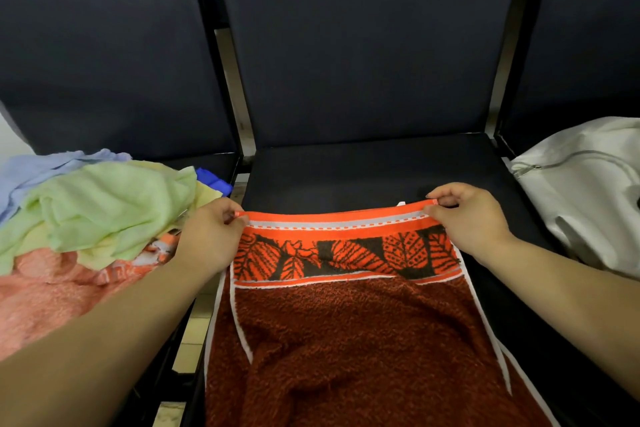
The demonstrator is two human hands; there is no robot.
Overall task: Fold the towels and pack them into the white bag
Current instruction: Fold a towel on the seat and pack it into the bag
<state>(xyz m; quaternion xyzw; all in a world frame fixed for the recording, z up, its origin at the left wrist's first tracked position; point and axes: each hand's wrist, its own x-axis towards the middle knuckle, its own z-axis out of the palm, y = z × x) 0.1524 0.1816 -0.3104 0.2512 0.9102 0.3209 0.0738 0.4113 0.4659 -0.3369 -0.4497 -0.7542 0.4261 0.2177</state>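
Only the person's two arms show from here. The left hand (207,236) and the right hand (467,218) are bare. The left forearm (104,333) and the right forearm (571,288) are bare too, uncovered from the wrists back to the lower edge of view.

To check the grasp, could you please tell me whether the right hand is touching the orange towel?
Touching. The head view shows the right hand pinching the far right corner of the orange towel between thumb and fingers.
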